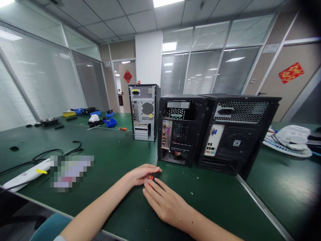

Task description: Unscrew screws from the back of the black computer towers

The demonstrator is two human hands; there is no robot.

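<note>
My left hand [144, 173] pinches a screwdriver [152, 177] with an orange and black handle, low over the green table. Its thin shaft points up and away, close to the lower left corner of the middle black computer case [162, 160]; I cannot tell whether the tip touches it. From the near side, my right hand [164, 202] closes its fingertips on the handle's rear part. Both hands hide much of that handle. The middle case shows its back, with a port panel [166, 134] and an uncovered opening [178, 110] at the top.
A grey-backed case [144, 112] stands to the left, a larger black case [238, 130] to the right. Small screws [192, 193] lie on the green table [120, 197]. A white power strip [27, 172], blue trays [110, 123] and another orange screwdriver [122, 129] are further left.
</note>
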